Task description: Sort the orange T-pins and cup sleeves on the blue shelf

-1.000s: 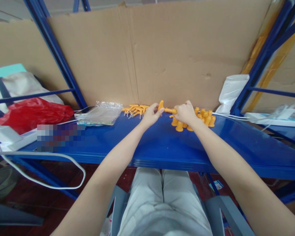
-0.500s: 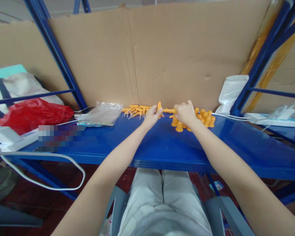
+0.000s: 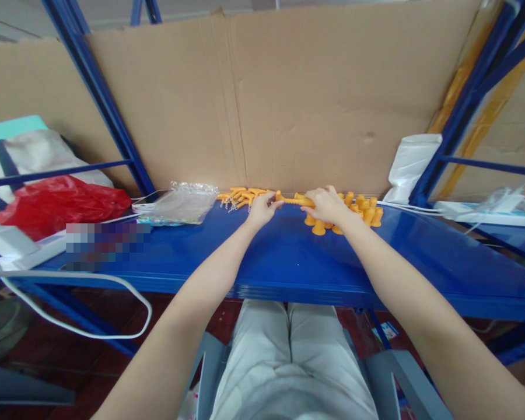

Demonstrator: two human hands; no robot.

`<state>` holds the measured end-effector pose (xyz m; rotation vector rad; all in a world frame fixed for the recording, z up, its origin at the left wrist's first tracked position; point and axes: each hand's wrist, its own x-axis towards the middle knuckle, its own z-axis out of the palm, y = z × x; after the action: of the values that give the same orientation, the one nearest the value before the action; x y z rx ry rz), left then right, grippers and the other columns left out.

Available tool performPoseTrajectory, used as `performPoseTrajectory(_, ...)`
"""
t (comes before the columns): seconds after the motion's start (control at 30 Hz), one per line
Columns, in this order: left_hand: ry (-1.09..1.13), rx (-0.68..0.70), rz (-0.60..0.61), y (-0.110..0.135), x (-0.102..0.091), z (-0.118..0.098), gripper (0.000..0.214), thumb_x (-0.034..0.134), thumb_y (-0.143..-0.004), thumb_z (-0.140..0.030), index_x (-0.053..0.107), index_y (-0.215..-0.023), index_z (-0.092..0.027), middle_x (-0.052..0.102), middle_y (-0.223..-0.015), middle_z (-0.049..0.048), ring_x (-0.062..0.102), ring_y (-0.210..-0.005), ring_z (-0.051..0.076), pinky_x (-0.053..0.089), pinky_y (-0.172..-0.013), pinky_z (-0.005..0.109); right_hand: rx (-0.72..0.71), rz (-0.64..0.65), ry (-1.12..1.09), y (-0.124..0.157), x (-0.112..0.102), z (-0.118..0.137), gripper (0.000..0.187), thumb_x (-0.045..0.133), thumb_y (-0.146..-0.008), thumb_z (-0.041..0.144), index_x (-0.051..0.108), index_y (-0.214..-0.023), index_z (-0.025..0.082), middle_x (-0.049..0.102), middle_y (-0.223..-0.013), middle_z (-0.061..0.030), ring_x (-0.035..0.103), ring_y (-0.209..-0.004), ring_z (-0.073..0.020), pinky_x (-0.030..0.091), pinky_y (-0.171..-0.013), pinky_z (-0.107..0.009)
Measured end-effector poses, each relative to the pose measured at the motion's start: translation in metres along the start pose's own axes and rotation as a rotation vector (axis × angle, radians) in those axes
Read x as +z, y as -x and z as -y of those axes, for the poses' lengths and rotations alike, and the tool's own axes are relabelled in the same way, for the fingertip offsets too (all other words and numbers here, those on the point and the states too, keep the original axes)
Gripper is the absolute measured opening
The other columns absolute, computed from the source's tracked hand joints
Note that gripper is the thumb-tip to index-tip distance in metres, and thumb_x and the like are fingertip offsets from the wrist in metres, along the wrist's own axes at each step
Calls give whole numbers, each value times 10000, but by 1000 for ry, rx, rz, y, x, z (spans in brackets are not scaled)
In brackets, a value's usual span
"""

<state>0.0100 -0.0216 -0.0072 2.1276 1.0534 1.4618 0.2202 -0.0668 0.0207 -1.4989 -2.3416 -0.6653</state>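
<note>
Over the back of the blue shelf, my left hand (image 3: 262,211) has its thumb and fingers closed round the handle end of a yellow ribbed plastic rod (image 3: 292,201). The rod runs level towards my right hand (image 3: 326,204), whose fingers are wrapped on a yellow plastic tube (image 3: 304,200) at its other end. Beneath and beside my right hand stand several yellow flared tubes (image 3: 318,227), partly covered by it. Left of my left hand lies a pile of yellow handle pieces (image 3: 240,195) with small metal chains.
Clear plastic bags (image 3: 184,204) lie left on the blue shelf (image 3: 289,262). A cardboard sheet (image 3: 310,105) stands behind. Further left are a red plastic bag (image 3: 65,204) and a white power strip (image 3: 37,251); a white pouch (image 3: 413,166) leans at the right post.
My left hand has shifted slightly left, and the handle in it has turned from upright. More of the ribbed rod shows between my hands. My right hand has loosened its curl and moved a little.
</note>
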Motion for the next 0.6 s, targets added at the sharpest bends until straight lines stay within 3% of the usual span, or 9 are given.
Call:
performPoseTrajectory(0.4,17,-11,24,3,-5,-12,181,720,-789,-194,590,-664,-184,567,-567,-35,481,-546,117,338,-570,235,20,-110,27,1,-4,-2,283,520,-948,226,681,-1177,183,729,-1135,-151,577,-1103,-316,266,-1029,-506)
performPoseTrajectory(0.6,300,-139,35,2,-3,-18,264,735,-809,-282,562,-634,-186,553,-537,-42,456,-497,93,337,-513,223,10,-216,13,0,-4,-3,335,443,-943,186,679,-1179,205,726,-1116,-123,563,-1087,-308,245,-1059,-533)
